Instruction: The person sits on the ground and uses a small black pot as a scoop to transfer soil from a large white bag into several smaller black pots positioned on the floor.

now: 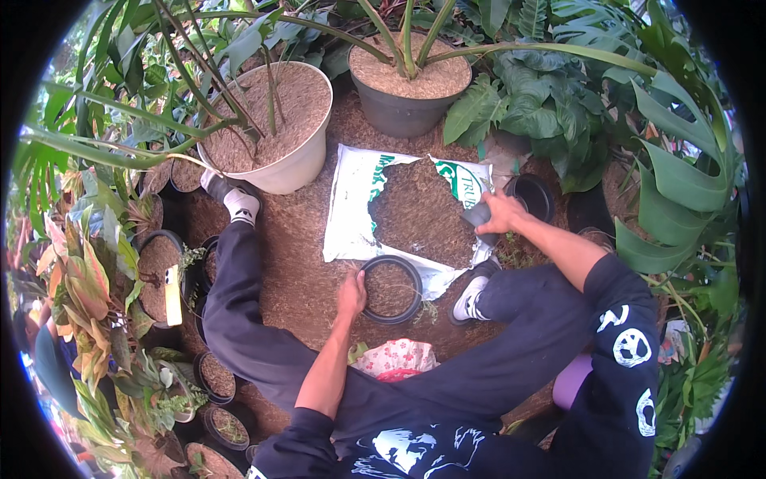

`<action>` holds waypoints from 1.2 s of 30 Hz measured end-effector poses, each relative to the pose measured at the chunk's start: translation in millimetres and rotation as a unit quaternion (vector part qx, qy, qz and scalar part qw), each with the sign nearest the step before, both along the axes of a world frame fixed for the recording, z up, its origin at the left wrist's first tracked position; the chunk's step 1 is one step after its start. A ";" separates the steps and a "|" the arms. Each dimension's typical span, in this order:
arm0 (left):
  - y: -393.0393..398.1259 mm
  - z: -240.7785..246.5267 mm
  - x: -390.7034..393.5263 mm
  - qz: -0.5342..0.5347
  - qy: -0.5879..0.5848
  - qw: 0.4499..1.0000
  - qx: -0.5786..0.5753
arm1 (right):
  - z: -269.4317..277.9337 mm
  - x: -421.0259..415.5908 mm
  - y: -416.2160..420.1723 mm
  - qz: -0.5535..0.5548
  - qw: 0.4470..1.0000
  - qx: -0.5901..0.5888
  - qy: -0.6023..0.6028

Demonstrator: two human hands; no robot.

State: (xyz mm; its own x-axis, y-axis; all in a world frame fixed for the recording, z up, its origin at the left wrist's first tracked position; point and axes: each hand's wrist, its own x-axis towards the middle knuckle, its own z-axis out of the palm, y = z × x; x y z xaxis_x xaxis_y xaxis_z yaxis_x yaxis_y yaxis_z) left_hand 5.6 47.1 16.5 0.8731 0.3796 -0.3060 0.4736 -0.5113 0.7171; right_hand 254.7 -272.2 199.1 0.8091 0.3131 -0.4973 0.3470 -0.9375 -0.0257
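Note:
A round black plastic pot (392, 290) filled with brown potting mix sits before me, and my left hand (351, 294) grips its left rim. Thin green sprigs hang over the pot's right side. Beyond it lies a white plastic bag (354, 203) with green print, torn open across the top. Brown potting mix (425, 209) shows through the tear. At the bag's right edge, my right hand (504, 211) holds a dark grey scoop-like object (477, 217); the fingers hide part of it, so its exact kind is unclear.
An empty black pot (531, 197) stands right of the bag. Large white (299, 164) and dark grey (407, 114) planters stand behind. A phone (172, 294) rests on a potted plant at left. Floral cloth (395, 358) lies between my legs. Broad monstera leaves (682, 179) overhang the right.

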 end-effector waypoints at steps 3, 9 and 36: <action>1.9 -6.1 0.2 -0.001 -0.001 1.000 0.001 | -5.4 -14.1 11.3 0.040 0.999 -0.011 0.000; 3.1 -8.0 0.1 0.005 -0.010 1.000 -0.004 | -21.6 -19.6 27.0 0.009 1.000 0.017 -0.021; 1.7 3.2 4.1 0.028 0.018 0.999 -0.002 | -147.6 -64.9 151.0 -0.283 0.906 0.305 -0.073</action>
State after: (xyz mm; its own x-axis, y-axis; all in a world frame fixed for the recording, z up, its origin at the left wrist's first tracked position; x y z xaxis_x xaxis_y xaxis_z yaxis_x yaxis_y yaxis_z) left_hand 9.7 48.8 19.7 0.8387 0.4262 -0.3389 0.5274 -0.4813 0.7001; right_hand 189.8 -121.2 51.5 0.9690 0.0076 -0.2471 -0.1445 -0.7935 -0.5911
